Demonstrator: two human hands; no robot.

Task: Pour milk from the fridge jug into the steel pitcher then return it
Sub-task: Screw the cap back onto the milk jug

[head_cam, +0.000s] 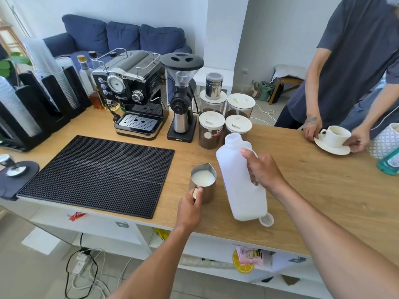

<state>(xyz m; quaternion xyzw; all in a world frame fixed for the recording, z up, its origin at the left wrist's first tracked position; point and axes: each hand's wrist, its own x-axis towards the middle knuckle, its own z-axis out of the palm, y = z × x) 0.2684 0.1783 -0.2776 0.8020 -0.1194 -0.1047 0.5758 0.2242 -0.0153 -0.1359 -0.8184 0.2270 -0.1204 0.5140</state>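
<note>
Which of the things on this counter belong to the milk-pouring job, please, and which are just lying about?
In use: milk jug, steel pitcher, white cap.
Lying about: espresso machine, grinder, coffee jars, black mat.

I'm looking at a white milk jug (241,186) showing a sliver of red along its left edge, and a silver steel pitcher (206,194) holding white milk (204,177). The bench (323,190) is showing pale wood grain under a black rubber mat (97,175) patterned with a fine grid of dots. The espresso machine (133,91) is gleaming black and chrome, the sofa (123,37) is sitting navy blue behind it, and the cup and saucer (335,135) are looking cream-white.
</note>
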